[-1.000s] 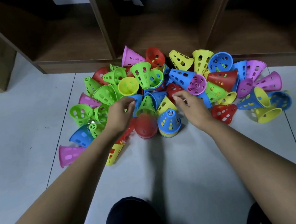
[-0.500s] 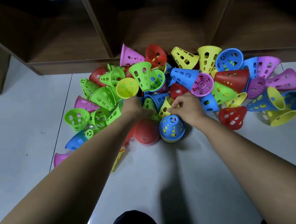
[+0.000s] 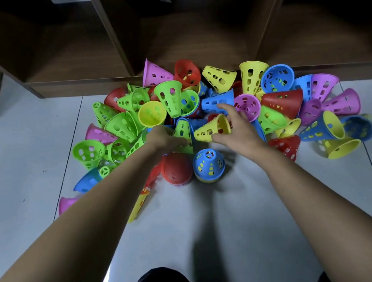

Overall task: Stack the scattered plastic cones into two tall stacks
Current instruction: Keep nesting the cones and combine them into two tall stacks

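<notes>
I see R hand (image 3: 237,130) pinching yellow cone (image 3: 212,129) at centre of pile (image 3: 281,103). L hand (image 3: 163,139) grasps green cone (image 3: 183,130) just left. Red-topped stack (image 3: 176,170) & blue-topped stack (image 3: 209,164) upright on floor (image 3: 239,205), near edge.

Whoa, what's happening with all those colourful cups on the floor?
A person is sorting a pile of holey plastic cones on the tiled floor. The right hand holds a yellow plastic cone sideways, and the left hand grips a green plastic cone. Two short stacks stand nearest the person: a red-topped stack and a blue-topped stack. Most cones lie scattered.
</notes>
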